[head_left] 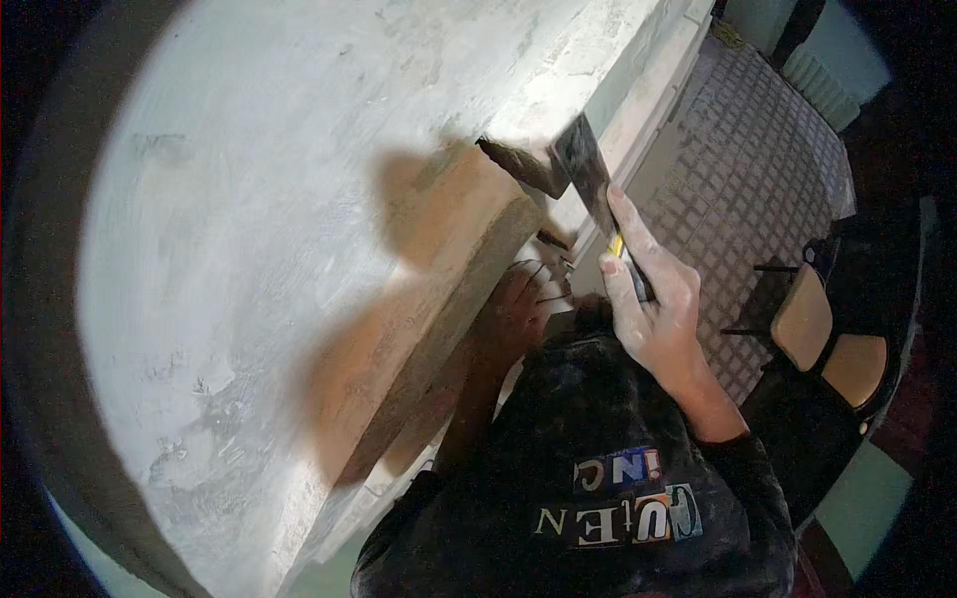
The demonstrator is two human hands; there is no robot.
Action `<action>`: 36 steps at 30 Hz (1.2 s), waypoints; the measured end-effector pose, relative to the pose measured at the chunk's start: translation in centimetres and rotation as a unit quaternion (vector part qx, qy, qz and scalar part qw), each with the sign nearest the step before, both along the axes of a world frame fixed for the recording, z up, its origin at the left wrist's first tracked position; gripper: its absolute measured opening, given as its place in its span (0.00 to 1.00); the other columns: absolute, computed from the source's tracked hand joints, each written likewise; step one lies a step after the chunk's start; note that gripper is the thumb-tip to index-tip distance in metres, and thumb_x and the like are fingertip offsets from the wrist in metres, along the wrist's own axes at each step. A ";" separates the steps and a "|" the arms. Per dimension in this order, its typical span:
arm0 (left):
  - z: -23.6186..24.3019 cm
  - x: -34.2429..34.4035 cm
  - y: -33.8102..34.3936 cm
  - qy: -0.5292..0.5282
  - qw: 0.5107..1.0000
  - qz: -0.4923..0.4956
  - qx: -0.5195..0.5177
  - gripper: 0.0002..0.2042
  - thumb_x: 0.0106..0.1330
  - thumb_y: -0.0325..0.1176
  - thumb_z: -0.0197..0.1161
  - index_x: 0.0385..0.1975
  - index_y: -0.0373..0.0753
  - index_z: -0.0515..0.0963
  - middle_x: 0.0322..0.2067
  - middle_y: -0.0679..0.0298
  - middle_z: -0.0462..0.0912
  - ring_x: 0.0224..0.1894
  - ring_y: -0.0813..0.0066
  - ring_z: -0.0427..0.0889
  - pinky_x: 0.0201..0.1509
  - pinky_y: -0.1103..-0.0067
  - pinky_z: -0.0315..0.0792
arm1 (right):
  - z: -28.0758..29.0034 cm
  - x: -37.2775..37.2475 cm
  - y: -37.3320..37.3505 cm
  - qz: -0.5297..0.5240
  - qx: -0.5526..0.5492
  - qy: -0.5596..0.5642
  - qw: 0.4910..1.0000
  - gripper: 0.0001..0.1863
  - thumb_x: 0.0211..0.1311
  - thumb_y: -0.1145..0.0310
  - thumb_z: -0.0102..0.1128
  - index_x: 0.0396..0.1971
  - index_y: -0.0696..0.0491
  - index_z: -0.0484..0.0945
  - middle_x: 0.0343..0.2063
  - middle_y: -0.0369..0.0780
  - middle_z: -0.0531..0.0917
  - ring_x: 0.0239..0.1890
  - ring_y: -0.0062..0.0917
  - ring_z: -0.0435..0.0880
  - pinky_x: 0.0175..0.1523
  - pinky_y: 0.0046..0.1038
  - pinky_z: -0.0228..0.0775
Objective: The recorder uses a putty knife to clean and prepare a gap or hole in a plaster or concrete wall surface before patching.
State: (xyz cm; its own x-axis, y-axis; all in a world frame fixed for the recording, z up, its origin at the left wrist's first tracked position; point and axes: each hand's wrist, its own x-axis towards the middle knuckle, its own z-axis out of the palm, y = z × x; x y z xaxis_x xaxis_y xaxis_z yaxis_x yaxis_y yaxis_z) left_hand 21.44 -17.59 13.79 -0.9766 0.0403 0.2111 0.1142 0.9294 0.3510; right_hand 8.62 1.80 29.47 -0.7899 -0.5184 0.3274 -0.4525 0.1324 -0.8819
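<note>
My right hand point(653, 299), dusted with white, is closed round the handle of a putty knife point(586, 167), its forefinger stretched along the tool. The knife's wide dark blade points up and left, its tip beside a dark broken-looking gap point(523, 166) at the edge of a pale plastered surface point(269, 199). A yellow mark shows where blade meets handle. In shadow below the gap, my left hand point(518, 299) has its fingers bent round something whitish with dark lines that I cannot make out. Both hands are close in front of my dusty black top.
A brownish, shadowed ledge point(439, 329) runs diagonally beside my left arm. Beyond my right hand lies a patterned tiled floor point(748, 169). Chairs with tan seats point(802, 319) stand at the right, and a pale radiator point(822, 90) is at the far upper right.
</note>
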 end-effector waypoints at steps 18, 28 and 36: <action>0.0 -0.5 0.8 0.017 0.999 0.038 0.035 0.21 0.58 0.27 0.65 0.53 0.30 0.78 0.56 0.48 0.77 0.61 0.46 0.76 0.68 0.59 0.70 | -1.3 0.2 0.0 -0.008 -0.047 0.062 0.997 0.25 0.65 0.80 0.63 0.62 0.67 0.74 0.59 0.54 0.80 0.44 0.35 0.90 0.48 0.28 0.79; 0.3 0.4 0.4 -0.026 0.997 0.058 0.040 0.22 0.57 0.28 0.65 0.54 0.30 0.77 0.55 0.46 0.78 0.61 0.46 0.76 0.68 0.58 0.70 | -1.4 1.2 -0.6 0.010 -0.066 -0.003 0.998 0.25 0.65 0.80 0.62 0.62 0.68 0.73 0.60 0.55 0.80 0.55 0.36 0.87 0.55 0.28 0.78; -1.1 1.5 -0.1 0.019 0.998 0.042 0.045 0.24 0.60 0.28 0.64 0.58 0.31 0.76 0.60 0.45 0.76 0.64 0.44 0.74 0.73 0.56 0.65 | -3.0 1.9 -0.5 0.001 -0.054 0.044 0.998 0.26 0.65 0.80 0.61 0.63 0.66 0.73 0.60 0.55 0.80 0.53 0.33 0.88 0.53 0.26 0.77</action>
